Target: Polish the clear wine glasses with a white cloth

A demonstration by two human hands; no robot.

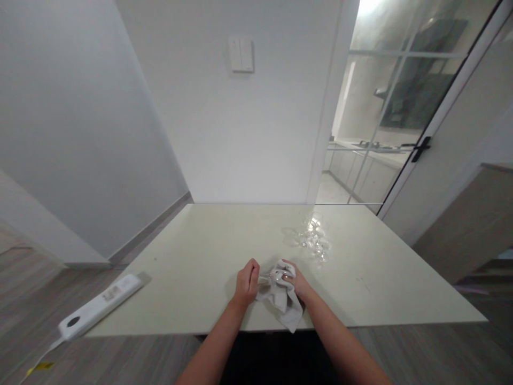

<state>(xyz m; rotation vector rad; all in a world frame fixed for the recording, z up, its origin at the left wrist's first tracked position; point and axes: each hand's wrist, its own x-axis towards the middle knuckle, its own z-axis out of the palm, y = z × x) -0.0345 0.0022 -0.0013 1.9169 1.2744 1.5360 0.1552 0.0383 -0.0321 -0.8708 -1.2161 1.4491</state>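
Observation:
Near the front edge of the table, my left hand (247,282) is closed in a fist around the thin end of a clear glass (263,277), which seems to be a stemmed one. My right hand (296,280) grips a whitish cloth (285,305), bunched against the other end of the glass. Its loose corner hangs down toward the table's front edge. Part of the glass is covered by the cloth and fingers, so its full shape is hidden. Beyond my right hand stand several clear glasses (315,238) in a cluster, their outlines hard to separate.
The pale tabletop (208,240) reaches to a white wall (248,133) with a light switch (241,54). A white power strip (100,306) lies at the left edge, its cord running down. At right is a glazed door with a black handle (420,148).

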